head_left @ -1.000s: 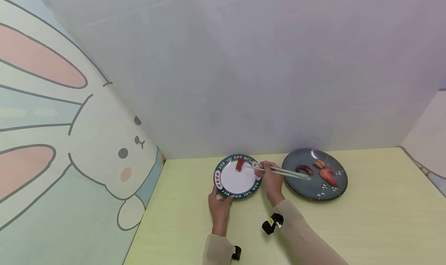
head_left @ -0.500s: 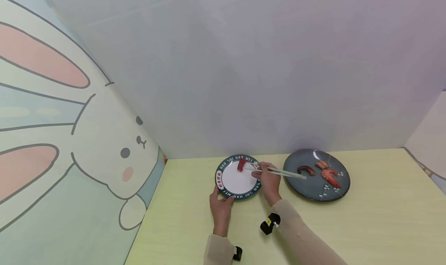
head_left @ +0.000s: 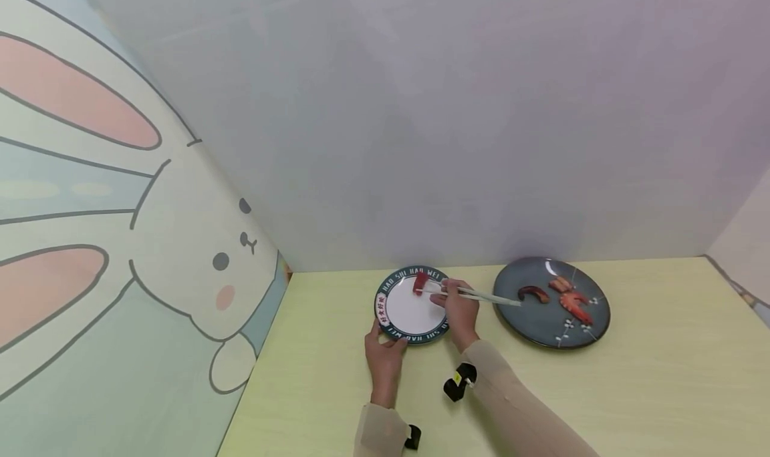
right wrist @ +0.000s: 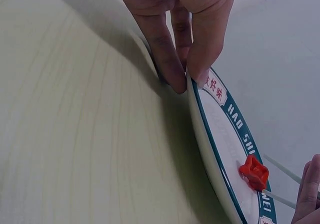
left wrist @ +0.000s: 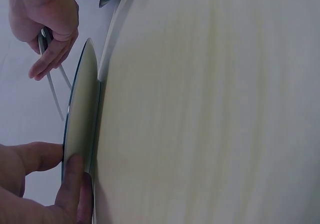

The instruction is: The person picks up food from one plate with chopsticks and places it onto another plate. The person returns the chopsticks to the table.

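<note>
A small white plate point(head_left: 409, 315) with a lettered teal rim stands in the head view. My left hand point(head_left: 385, 362) holds its near-left edge, thumb at the rim and fingers below in the left wrist view. On the far part of this plate lies a small red piece of food point(head_left: 420, 282); it looks wavy and bright in the right wrist view. My right hand point(head_left: 462, 317) grips a pair of pale chopsticks point(head_left: 488, 298) over the plate's right edge. Their tips reach the red piece, one beside it and one at its lower end.
To the right stands a dark oval plate point(head_left: 529, 333) bearing a shrimp point(head_left: 575, 307), a dark curved piece point(head_left: 534, 292) and a small orange-brown piece point(head_left: 561, 283). A grey wall point(head_left: 421, 143) rises behind the light wooden table point(head_left: 656, 363). A side wall with a painted rabbit point(head_left: 186, 270) is at left.
The chopstick tips have spread and moved slightly left, from beside the red piece onto it. My right hand has shifted a little left over the plate. The left hand stays at the rim.
</note>
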Tool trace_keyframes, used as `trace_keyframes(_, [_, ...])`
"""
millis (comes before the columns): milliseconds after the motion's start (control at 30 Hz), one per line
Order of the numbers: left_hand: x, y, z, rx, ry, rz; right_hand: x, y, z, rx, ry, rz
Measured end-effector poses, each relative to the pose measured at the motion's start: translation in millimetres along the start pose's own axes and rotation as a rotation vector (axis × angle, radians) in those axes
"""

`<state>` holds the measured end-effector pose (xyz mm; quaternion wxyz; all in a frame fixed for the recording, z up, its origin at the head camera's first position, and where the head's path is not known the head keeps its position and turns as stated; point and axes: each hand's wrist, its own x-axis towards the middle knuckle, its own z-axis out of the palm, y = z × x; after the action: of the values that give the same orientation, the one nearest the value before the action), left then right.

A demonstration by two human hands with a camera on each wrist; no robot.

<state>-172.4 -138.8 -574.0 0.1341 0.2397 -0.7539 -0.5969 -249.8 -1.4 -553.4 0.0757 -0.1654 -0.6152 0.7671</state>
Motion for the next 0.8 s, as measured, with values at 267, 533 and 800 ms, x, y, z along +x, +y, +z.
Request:
trace_keyframes(267, [-1.1,1.5,-0.3,0.007,0.003,-0.001,1,4,8,-0.013,-0.002,0.016])
trace_keyframes(533, [-0.4,1.2,1.0,0.005,0.008,0.013,5,10,14,-0.013,0.004,0.003])
trace_keyframes(800, [-0.3,0.2,0.6,-0.001,0.01,0.019,6,14,24,-0.061,-0.036,-0.031])
